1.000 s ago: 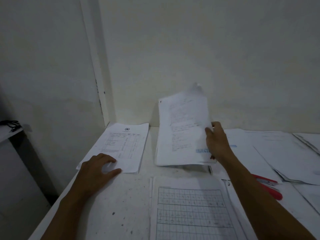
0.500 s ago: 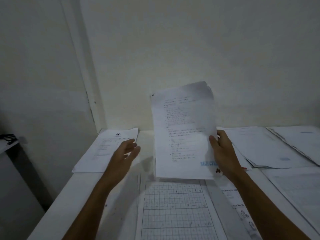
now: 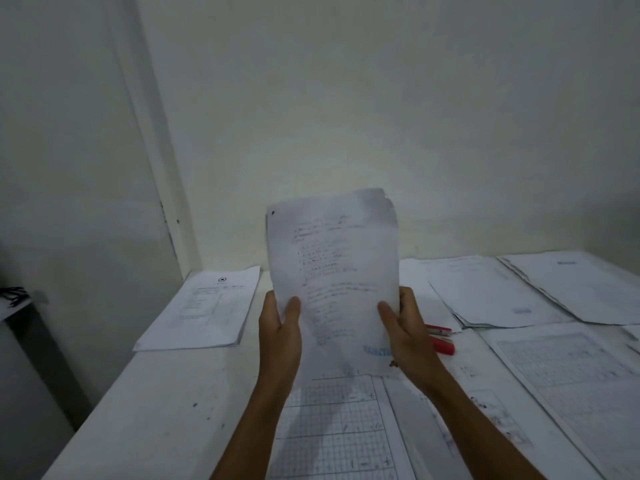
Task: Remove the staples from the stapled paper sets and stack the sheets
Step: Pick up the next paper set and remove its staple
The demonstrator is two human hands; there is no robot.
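head view: both hands' fingers grip the upright paper set, its print blurred.

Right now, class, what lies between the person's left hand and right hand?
In the head view, the white printed paper set fills the gap, held upright by the left hand and the right hand at its side edges.

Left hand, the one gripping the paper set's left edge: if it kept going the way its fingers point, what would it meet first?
The left hand points up and away toward the plain off-white wall. Nothing shows in between, so likely the wall, though depth is unclear. The white printed paper set it holds would probably touch first.
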